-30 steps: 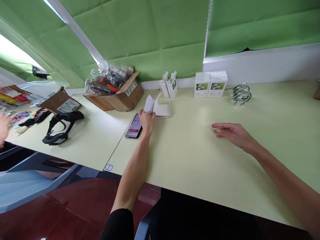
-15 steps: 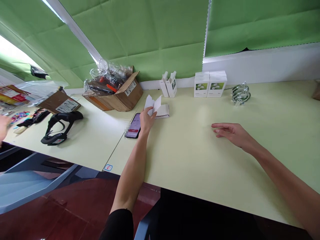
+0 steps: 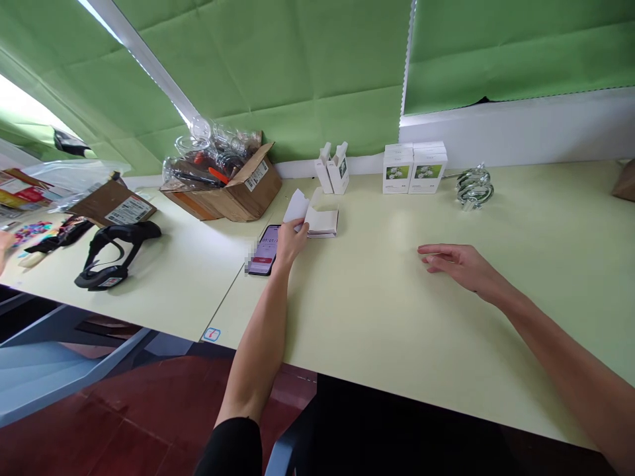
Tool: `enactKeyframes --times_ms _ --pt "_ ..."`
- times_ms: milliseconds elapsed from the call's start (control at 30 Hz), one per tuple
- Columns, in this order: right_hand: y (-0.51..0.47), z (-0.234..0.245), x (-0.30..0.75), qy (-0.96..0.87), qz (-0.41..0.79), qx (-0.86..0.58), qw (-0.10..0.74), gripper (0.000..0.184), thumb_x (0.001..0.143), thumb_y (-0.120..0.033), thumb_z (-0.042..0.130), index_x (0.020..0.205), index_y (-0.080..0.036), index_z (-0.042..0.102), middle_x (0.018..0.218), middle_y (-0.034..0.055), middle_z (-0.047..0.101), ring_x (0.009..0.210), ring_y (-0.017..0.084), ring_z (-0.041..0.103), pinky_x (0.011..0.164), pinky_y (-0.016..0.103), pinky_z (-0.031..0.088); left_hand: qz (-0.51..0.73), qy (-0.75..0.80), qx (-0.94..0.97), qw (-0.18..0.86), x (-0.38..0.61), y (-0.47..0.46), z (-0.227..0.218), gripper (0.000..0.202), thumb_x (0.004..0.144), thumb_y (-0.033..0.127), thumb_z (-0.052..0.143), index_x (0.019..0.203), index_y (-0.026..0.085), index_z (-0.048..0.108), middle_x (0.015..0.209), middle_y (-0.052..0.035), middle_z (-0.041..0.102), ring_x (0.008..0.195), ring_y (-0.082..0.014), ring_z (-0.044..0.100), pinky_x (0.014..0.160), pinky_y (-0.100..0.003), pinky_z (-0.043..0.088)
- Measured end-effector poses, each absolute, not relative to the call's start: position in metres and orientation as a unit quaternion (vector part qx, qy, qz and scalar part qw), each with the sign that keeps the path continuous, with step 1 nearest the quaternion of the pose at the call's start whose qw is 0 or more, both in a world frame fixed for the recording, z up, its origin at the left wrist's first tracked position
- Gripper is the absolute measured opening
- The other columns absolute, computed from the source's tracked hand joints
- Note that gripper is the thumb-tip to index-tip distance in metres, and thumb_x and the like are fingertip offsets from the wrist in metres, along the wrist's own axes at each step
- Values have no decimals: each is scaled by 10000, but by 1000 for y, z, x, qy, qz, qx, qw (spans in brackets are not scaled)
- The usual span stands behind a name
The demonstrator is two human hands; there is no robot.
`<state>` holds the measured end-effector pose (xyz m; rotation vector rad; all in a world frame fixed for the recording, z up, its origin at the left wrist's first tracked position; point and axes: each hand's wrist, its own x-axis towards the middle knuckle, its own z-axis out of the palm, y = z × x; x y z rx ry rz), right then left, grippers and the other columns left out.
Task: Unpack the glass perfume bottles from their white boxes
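My left hand [image 3: 290, 242] pinches the raised white flap [image 3: 296, 209] of a flat white carton [image 3: 322, 223] lying on the pale yellow table [image 3: 377, 317]. A smartphone [image 3: 265, 250] lies face up just left of that hand, its screen lit with a timer display. My right hand [image 3: 459, 263] rests low over the table to the right, fingers apart and holding nothing. It is nearest to bare tabletop, well away from the carton.
An open cardboard box [image 3: 251, 195] of glassware in plastic stands at the back. Small white boxes [image 3: 332, 173] and stacked flower-printed boxes [image 3: 414, 168] line the wall, beside a coiled glass object [image 3: 473, 188]. A black strap [image 3: 112, 261] lies left, near another person's hand [image 3: 4, 248].
The white flap has tilted lower and toward the left under my left hand, closer to the carton. All objects sit slightly further left in view, and my right hand has barely moved.
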<state>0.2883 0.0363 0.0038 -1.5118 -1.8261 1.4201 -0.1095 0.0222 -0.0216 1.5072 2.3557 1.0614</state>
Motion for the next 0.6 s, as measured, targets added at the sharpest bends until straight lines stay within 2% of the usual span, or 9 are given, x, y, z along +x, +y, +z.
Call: enactKeyframes --times_ms 100,200,300,467,600 --pt "36 4 289 -652 502 -539 181 332 922 -385 590 1208 -266 710 1184 74 723 1006 261 708 760 330 505 381 774 504 38 -110 24 -24 468 765 240 556 1198 161 715 1087 -91 732 1014 -269 633 942 -358 482" --pt "36 5 288 -652 502 -539 183 318 927 -367 587 1199 -260 713 1182 76 722 998 257 710 765 328 506 411 774 475 81 -112 27 -26 512 728 182 527 1209 165 703 1080 -79 729 928 -238 655 888 -347 510" --pt "36 6 287 -649 504 -539 185 302 929 -348 588 1181 -250 722 1183 79 723 990 253 713 781 330 509 418 783 448 110 -110 27 -27 438 794 256 540 1180 134 705 976 -80 738 866 -229 662 868 -351 513" --pt "36 6 287 -651 498 -542 184 316 936 -368 579 1201 -260 712 1189 68 722 995 247 713 800 335 513 428 759 490 15 -101 25 -24 368 882 445 580 1075 164 720 1110 -107 728 1160 -275 613 1012 -362 450" --pt "36 6 286 -655 494 -542 184 324 939 -365 572 1208 -246 706 1181 76 724 990 249 716 790 335 515 434 745 502 -65 -98 24 -22 341 949 444 500 961 187 724 1057 -103 731 1193 -259 600 999 -355 460"
